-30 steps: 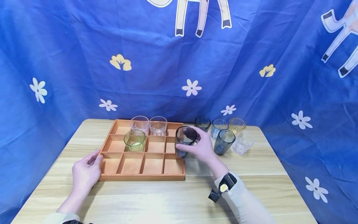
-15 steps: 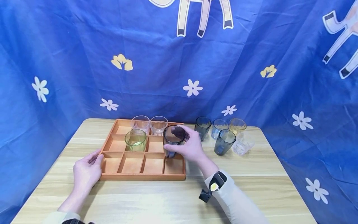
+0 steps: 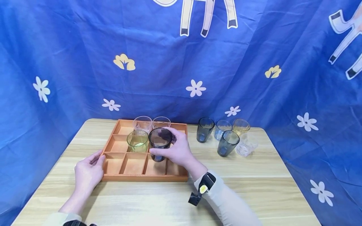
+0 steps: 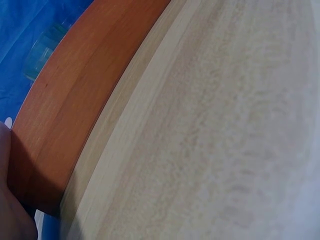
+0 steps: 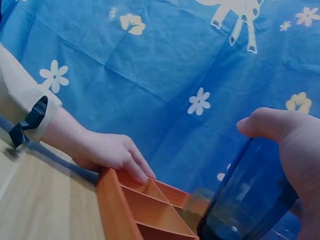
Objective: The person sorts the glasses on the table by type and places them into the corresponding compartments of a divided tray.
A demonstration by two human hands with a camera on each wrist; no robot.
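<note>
My right hand (image 3: 180, 150) grips a tall dark grey glass (image 3: 157, 142), thumb on the near side, above the third column of the wooden compartment tray (image 3: 144, 178). In the right wrist view that glass (image 5: 250, 195) is slightly tilted, and whether its base touches the tray cannot be told. My left hand (image 3: 89, 171) holds the tray's left wall near the front corner, its fingers over the rim in the right wrist view. A green glass (image 3: 137, 142) stands in the middle row, just left of the dark one. Behind, two clear glasses (image 3: 142, 123) stand in the back row.
Right of the tray, a group stands on the table (image 3: 249, 188): two dark glasses (image 3: 205, 131), a blue glass (image 3: 221, 131), an amber glass (image 3: 241, 126) and a clear glass (image 3: 245, 147) that looks tilted. A blue patterned cloth (image 3: 158, 62) hangs behind the table.
My right hand has carried the dark glass leftward, from the tray's right edge to beside the green glass. My left hand has stayed on the tray.
</note>
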